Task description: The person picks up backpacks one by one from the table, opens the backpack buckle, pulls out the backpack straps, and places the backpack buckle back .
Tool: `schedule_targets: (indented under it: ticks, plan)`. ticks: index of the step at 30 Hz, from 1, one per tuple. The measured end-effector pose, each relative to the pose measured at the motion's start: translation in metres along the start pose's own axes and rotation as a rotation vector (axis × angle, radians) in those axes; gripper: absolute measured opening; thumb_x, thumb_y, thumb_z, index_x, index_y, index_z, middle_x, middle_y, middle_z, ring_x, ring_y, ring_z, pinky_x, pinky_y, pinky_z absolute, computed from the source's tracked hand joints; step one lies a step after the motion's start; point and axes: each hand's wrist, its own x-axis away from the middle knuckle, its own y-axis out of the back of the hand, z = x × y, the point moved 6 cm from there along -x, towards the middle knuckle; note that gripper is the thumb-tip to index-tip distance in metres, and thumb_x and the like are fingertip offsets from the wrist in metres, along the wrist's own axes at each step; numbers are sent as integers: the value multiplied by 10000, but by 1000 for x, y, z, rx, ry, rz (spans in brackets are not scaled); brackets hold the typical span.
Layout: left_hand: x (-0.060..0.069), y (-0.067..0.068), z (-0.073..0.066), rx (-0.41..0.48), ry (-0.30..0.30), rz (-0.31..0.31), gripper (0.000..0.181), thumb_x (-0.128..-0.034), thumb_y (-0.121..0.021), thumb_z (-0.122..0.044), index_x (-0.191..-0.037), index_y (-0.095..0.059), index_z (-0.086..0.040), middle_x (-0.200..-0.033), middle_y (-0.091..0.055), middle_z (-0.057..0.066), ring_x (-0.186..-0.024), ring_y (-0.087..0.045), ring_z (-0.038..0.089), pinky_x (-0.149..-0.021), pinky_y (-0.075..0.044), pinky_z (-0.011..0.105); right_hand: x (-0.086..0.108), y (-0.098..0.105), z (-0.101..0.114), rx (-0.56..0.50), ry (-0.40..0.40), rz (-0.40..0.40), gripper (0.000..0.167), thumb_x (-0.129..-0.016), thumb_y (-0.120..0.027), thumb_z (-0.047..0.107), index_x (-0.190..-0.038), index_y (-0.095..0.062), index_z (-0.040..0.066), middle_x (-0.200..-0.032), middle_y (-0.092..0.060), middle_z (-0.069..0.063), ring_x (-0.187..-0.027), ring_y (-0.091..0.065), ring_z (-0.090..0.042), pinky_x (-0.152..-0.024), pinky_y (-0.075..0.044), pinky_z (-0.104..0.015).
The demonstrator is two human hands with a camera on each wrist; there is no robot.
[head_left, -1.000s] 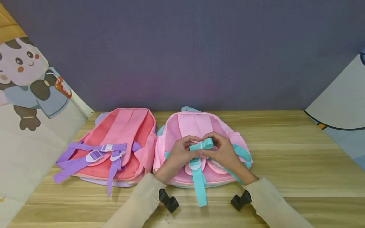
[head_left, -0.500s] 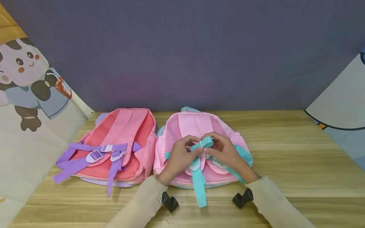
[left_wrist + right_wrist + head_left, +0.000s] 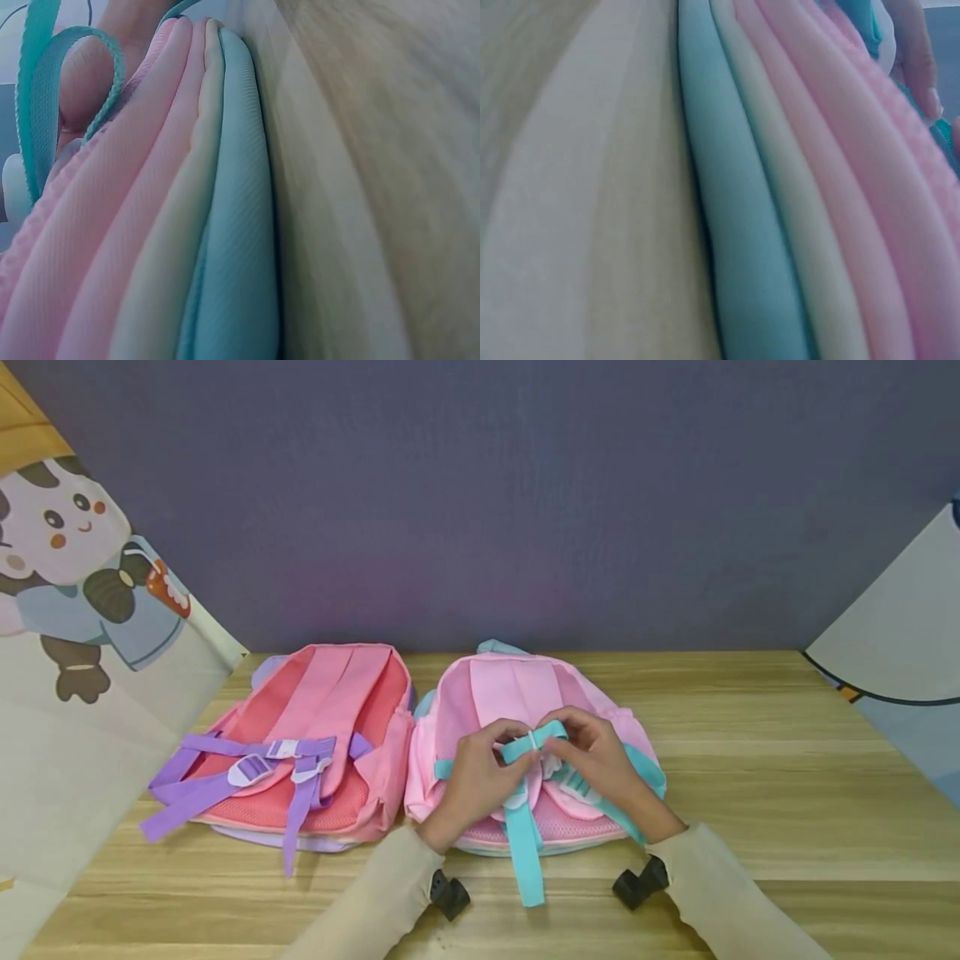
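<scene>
Both hands are over a light pink backpack [image 3: 517, 689] lying back panel up. A folded teal strap [image 3: 517, 749] with a thin white loop round it is between them. The left hand [image 3: 480, 772] pinches the strap's left part; the right hand [image 3: 596, 756] pinches its right part near the loop. Below them a loose teal strap end [image 3: 527, 860] hangs over the bag's lower edge. White buckle parts are partly hidden by the fingers. In the left wrist view a teal strap [image 3: 41, 105] curves before a hand; in the right wrist view fingers [image 3: 922, 67] touch teal webbing.
A coral backpack [image 3: 315, 693] with purple straps [image 3: 187, 793] lies against the pink one at its left. Both rest on a wooden table [image 3: 765, 777], with a dark panel [image 3: 525, 510] behind. A cartoon-printed sheet [image 3: 150, 693] stands at the left.
The teal strap's folded right end has moved slightly right and lies flatter. The right thumb and fingers have shifted rightward along it; the left hand has moved very little.
</scene>
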Motion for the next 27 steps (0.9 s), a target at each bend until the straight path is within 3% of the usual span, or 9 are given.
schedule_targets:
  ticks: [6, 11, 15, 20, 27]
  plan:
    - [1, 0, -2, -17, -6, -3, 215, -786, -731, -77, -990, -677, -38, -884, -697, 80, -800, -644, 173, -665, -513, 228, 1, 2, -2, -18, -16, -18, 98, -942, -524, -9, -1021, -578, -33, -959, -632, 92, -798, -557, -36, -685, -468, -173]
    - [1, 1, -2, -26, -19, -13, 215, -777, -733, -75, -979, -676, -28, -883, -701, 94, -783, -651, 181, -671, -513, 221, 1, 3, -2, -45, -20, -24, 123, -965, -484, 6, -1024, -570, 73, -997, -638, 89, -879, -591, -30, -733, -481, -163]
    - [1, 0, 0, -33, -24, -17, 208, -774, -733, -70, -971, -677, -33, -871, -703, 87, -771, -644, 173, -659, -516, 239, 1, 1, -2, -59, -10, -7, 116, -953, -522, 16, -1065, -546, 1, -1015, -618, 76, -886, -575, -29, -732, -481, -162]
    - [1, -1, 1, -44, -35, -12, 207, -786, -740, -86, -979, -680, -43, -879, -706, 83, -773, -642, 173, -666, -518, 258, 0, -1, -3, -73, -16, 15, 263, -904, -609, 17, -1080, -501, -144, -1003, -603, 58, -845, -570, -36, -714, -501, -167]
    - [1, -1, 1, -38, -35, -8, 209, -790, -738, -93, -984, -680, -43, -897, -705, 86, -790, -647, 181, -683, -515, 239, 0, -1, -3, -41, -5, -3, 121, -908, -605, 27, -992, -587, -59, -964, -633, 74, -839, -585, -43, -719, -499, -170]
